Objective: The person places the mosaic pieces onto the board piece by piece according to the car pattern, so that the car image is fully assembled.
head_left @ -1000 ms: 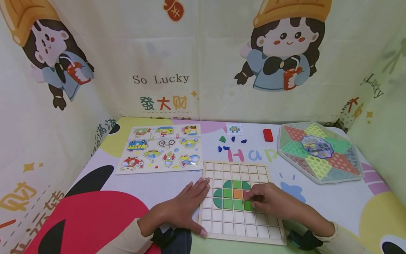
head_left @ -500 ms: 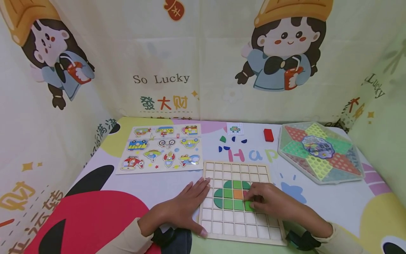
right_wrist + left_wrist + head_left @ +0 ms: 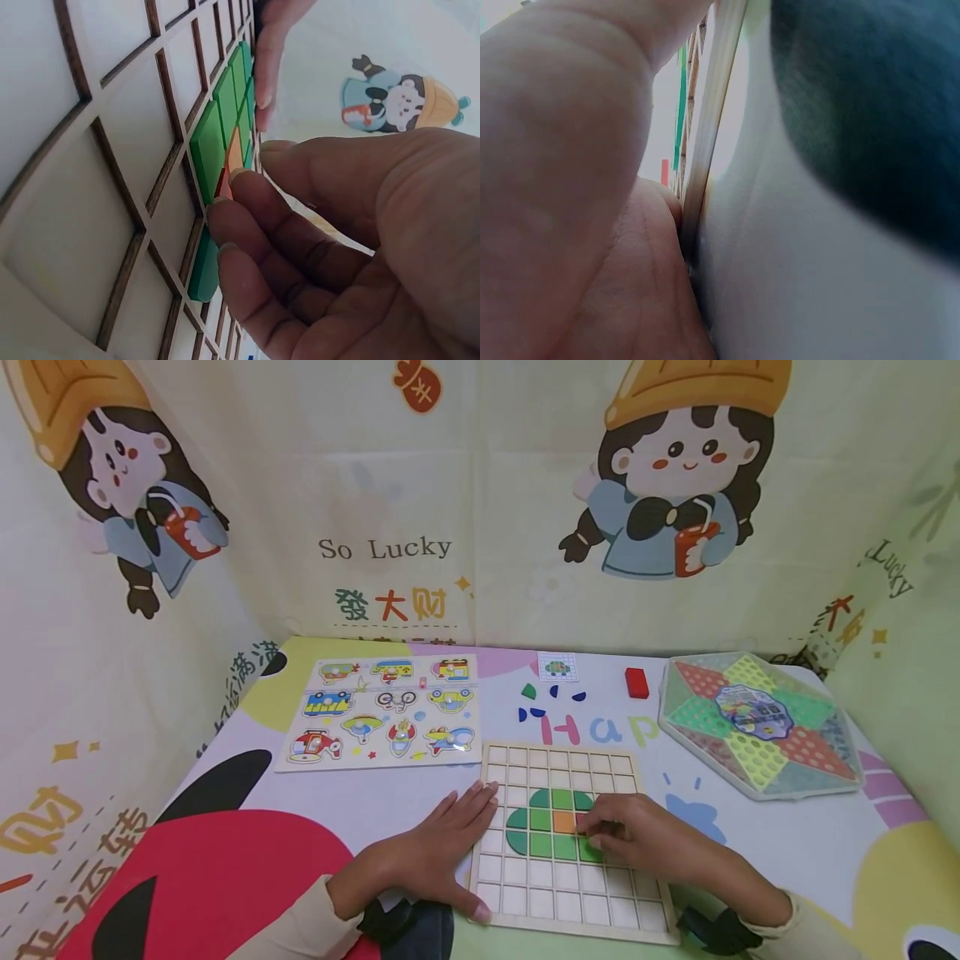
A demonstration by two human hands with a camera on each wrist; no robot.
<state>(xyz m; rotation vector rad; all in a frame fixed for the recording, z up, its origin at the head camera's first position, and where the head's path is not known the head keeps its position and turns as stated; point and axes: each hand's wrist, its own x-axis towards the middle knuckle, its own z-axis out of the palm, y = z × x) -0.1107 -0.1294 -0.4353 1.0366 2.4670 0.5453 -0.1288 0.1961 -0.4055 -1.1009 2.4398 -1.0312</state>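
A wooden grid board [image 3: 506, 892] lies at the front of the table, with green, orange and red tiles in its middle cells. My left hand [image 3: 438, 843] rests flat along the board's left edge, fingers spread, thumb at the lower left corner. Over the tiles, my right hand [image 3: 637, 831] has its fingers curled onto a small red tile [image 3: 223, 184], beside the orange tile [image 3: 564, 822]. The fingertips cover most of that red tile. Just below them is a bright green tile [image 3: 589, 850], partly hidden by the thumb.
Behind the board lie several dark blue pieces [image 3: 554, 692], a green piece [image 3: 528, 692], a small pattern card [image 3: 557, 667] and a red block [image 3: 637, 683]. A vehicle puzzle board [image 3: 378, 714] stands back left, and a hexagonal Chinese checkers box [image 3: 761, 727] at right.
Both hands stay in nearly the same place. The whole head view shifts slightly, and the right thumb shifts a little at the green tile.
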